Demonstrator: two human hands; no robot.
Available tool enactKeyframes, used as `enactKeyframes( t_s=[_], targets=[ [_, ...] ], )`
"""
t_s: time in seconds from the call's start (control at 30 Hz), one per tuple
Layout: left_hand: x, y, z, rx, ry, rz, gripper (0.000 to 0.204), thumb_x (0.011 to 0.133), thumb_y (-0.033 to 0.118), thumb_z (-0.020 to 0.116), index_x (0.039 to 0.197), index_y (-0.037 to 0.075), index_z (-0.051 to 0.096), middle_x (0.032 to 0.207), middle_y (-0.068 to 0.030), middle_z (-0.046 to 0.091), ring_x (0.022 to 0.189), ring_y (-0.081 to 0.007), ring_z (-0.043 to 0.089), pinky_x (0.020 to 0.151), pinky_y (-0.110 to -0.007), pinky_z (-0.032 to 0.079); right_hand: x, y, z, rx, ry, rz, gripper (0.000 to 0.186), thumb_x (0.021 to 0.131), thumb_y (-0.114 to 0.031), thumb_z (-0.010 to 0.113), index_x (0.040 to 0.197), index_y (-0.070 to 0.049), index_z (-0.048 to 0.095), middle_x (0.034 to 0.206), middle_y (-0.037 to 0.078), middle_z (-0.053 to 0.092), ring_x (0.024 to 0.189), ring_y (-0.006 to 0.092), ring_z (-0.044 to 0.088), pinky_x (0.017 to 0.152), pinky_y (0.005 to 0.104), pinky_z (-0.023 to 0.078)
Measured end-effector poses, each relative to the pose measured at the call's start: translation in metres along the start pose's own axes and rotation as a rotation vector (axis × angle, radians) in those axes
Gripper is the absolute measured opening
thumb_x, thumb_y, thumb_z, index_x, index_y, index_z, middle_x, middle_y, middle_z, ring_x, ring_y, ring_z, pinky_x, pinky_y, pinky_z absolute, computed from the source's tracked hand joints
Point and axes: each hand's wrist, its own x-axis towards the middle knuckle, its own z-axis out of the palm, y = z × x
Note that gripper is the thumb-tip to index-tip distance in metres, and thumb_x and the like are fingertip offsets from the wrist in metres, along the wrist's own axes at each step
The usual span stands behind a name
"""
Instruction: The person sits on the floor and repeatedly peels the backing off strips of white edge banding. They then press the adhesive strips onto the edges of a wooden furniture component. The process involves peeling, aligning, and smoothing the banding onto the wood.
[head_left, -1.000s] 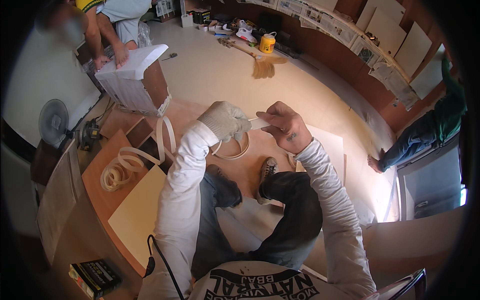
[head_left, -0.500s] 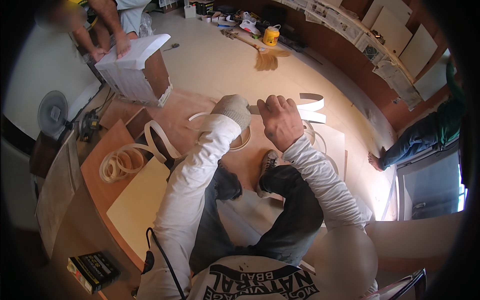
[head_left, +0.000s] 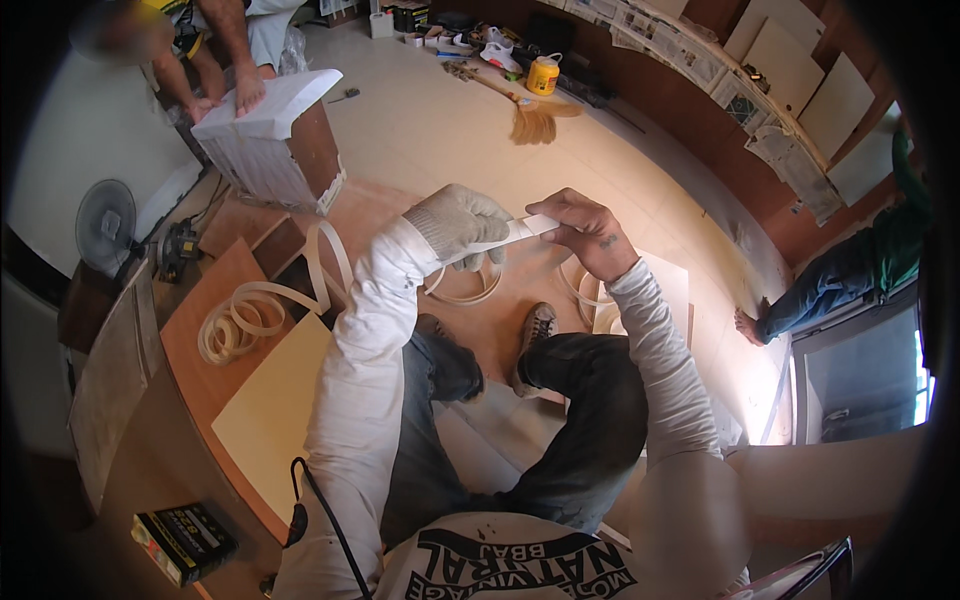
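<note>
A pale, thin strip of edge banding (head_left: pixel 526 230) is stretched between my two hands at chest height. My left hand (head_left: pixel 462 222), in a grey knit glove, is closed round one part of it. Bare, my right hand (head_left: pixel 588 235) pinches the strip between thumb and fingers. Below my left hand hangs a loop of pale strip (head_left: pixel 470 290); another curve shows under my right wrist. Where the strip runs behind the hands is hidden. More coiled edge banding (head_left: pixel 240 325) lies on a brown board to the left.
Brown and cream boards (head_left: pixel 280 400) lie at my left, with a black and yellow box (head_left: pixel 185 542) nearby. A fan (head_left: pixel 106 225) and a power tool (head_left: pixel 180 250) stand farther left. Ahead are a broom (head_left: pixel 535 120), a yellow tub (head_left: pixel 543 74) and a co-worker at a white-covered cabinet (head_left: pixel 315 150).
My right hand has rolled over and now shows its thumb side. My left hand has turned too, and the strip between them is more exposed. The looped strip at left has shifted.
</note>
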Motion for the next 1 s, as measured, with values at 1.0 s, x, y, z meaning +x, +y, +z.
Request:
enactKeyframes(
  t_s=[1.0],
  targets=[
    [0.035,-0.004,0.039,0.812,0.476,-0.171,0.027,0.084,0.028,0.06,0.096,0.007,0.074,0.098,-0.0217,0.069,0.095,-0.0392,0.066,0.086,-0.047,0.053,0.021,-0.003,0.063,-0.609,0.452,0.125,0.028,0.075,-0.008,0.069,0.102,-0.002,0.063,0.096,0.021,0.069,0.09,0.0394,0.066,0.079,0.0458,0.053]
  ],
)
